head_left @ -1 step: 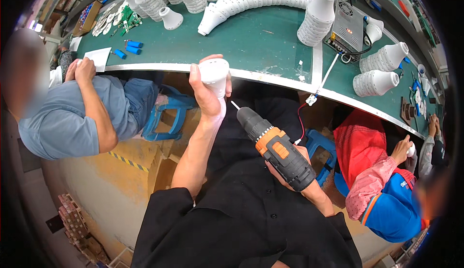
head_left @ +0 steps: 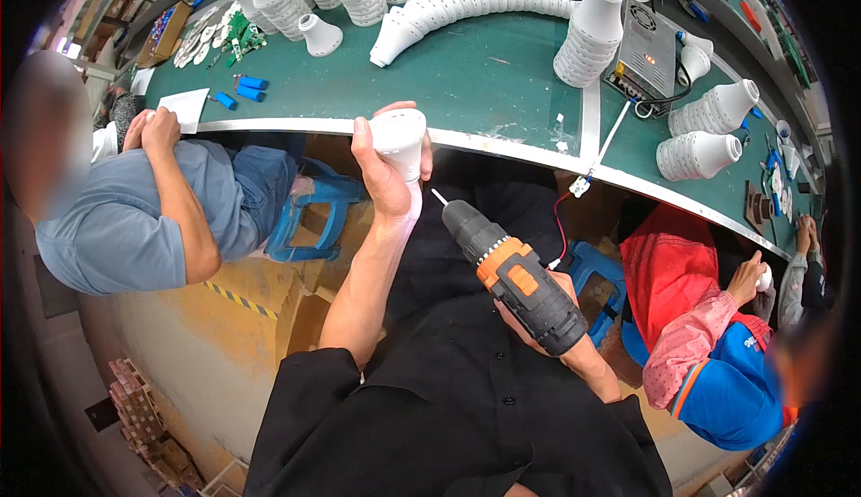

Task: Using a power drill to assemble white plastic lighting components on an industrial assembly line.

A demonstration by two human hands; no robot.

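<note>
White flared plastic housing near the green counter looks light, stiff, kinda slick, so left fingers curl snugly below its rim while right fingers clutch the heftier-looking black-and-orange cordless drill.

housing in left hand | drill right of housing | bench beyond

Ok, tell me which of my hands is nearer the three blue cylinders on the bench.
Left. Your left hand, holding a white cone, is right of the cylinders and nearer you; your right hand, on the drill, is farther right and even nearer you.
</note>
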